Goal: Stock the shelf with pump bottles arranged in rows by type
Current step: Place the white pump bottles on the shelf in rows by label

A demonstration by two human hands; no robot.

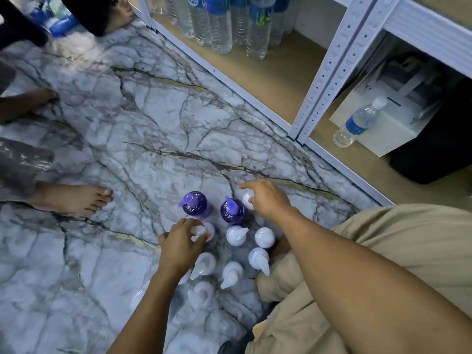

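Left hand (178, 245): fingers (187, 223) curling round a white pump (201, 231), lower centre. Right hand (268, 201): fingers (251, 185) gripping a second pump (247, 198). Purple bottles (195, 204) standing between them; white bottles (237, 236) clustering on the floor (127, 123). Shelf (268, 80), upper right, holding water bottles (219, 26).

On the floor (127, 123), pump bottles (237, 235) are clustered before the shelf (281, 83), on which water bottles (219, 26) are stood
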